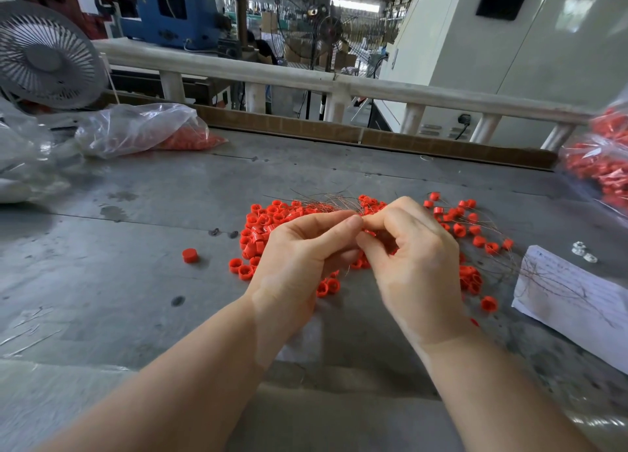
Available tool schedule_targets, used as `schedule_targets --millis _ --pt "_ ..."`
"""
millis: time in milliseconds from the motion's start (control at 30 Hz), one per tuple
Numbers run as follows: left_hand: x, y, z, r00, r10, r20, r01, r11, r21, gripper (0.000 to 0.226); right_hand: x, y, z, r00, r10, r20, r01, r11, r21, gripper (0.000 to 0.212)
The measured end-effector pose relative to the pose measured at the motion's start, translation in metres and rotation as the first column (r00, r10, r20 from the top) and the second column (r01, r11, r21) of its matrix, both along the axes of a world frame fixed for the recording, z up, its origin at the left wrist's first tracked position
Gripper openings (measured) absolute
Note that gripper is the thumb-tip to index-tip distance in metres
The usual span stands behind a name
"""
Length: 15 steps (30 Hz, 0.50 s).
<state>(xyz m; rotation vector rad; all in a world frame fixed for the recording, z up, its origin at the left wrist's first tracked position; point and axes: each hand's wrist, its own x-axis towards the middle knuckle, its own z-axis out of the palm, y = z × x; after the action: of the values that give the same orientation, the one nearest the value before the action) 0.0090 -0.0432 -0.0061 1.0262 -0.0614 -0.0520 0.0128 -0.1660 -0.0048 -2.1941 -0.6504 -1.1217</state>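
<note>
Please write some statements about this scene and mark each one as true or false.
1. The left hand pinches wires and the right hand a cap, above the pile. True.
2. One lone cap lies right of the pile. False: it lies left.
3. A paper sheet lies on the table at the right. True.
4. The bag at back left holds blue parts. False: they are orange-red.

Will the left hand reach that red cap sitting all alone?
Probably yes: the lone red cap lies left of the left hand, nothing between, though its fingers pinch thin wires.
</note>
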Motion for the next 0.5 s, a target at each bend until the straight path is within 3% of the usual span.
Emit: schedule_targets --millis 167,267,500 --pt "0.0048 0.0011 -0.0021 1.000 -0.010 -0.027 0.007 0.994 -0.110 0.032 0.0012 0.0022 -0.0010 0.995 0.097 -0.036 -0.094 0.993 0.071 0.007" --pt "0.0052 0.0012 -0.0024 1.000 -0.021 -0.019 0.018 0.985 -0.170 0.030 0.0006 0.0022 0.0000 0.983 0.150 -0.106 -0.128 0.973 0.191 0.011" --pt "0.0041 -0.0003 0.0002 0.999 -0.048 -0.021 0.042 0.976 -0.213 0.025 0.0004 0.0032 0.0026 0.968 0.148 -0.203 -0.076 0.943 0.325 0.011"
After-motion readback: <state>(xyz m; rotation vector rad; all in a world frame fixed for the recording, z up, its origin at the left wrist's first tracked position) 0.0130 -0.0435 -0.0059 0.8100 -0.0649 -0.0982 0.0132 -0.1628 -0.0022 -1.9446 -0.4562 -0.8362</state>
